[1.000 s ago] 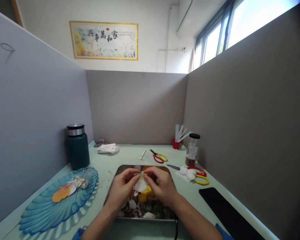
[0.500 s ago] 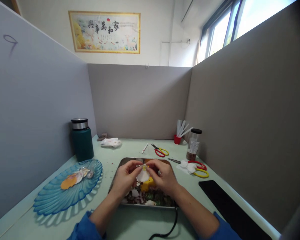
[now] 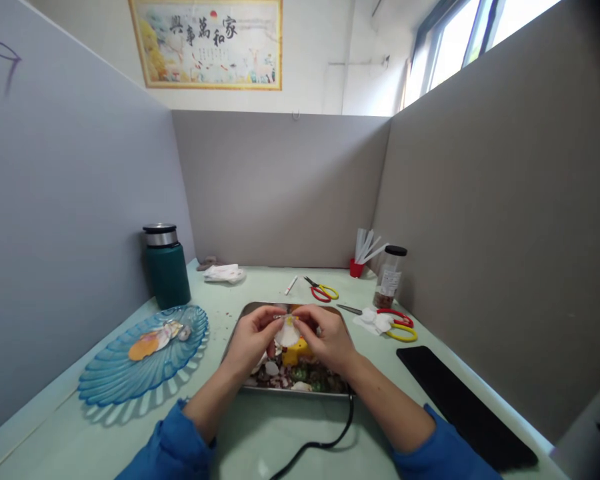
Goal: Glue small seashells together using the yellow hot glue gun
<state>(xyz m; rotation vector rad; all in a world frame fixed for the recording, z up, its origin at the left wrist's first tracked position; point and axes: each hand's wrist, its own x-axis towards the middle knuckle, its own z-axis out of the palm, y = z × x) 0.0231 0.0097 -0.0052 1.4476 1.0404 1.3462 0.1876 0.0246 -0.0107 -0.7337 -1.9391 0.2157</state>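
Where the left partition begins, a purple looped mark is drawn on it, like a tilted 9. Taking the metal tray as the clock's centre, the scalloped blue plate lies at 9 o'clock, bearing an orange shell and paler pieces; a dark green bottle stands upright at 10. High at 11 hangs a gold-bordered poster with large characters, left to right 興事萬和家. Below it, at 11, is a white packet.

The left hand has thumb and fingers pinched narrow on a white shell — held just above the tray, its top edge hidden by the fingertips. The right hand pinches its other side, and both hands block the tray's sides. Beneath are a yellow piece and mixed shells.

A white pen lies at 12, small scissors at 1. Between 1 and 2, a red cup holds white strips. The black-lidded jar at 2 has a label too small to read; larger scissors with crumpled tissue over them lie near 3. A black cable curves past 5 — a black pad lies at 4.
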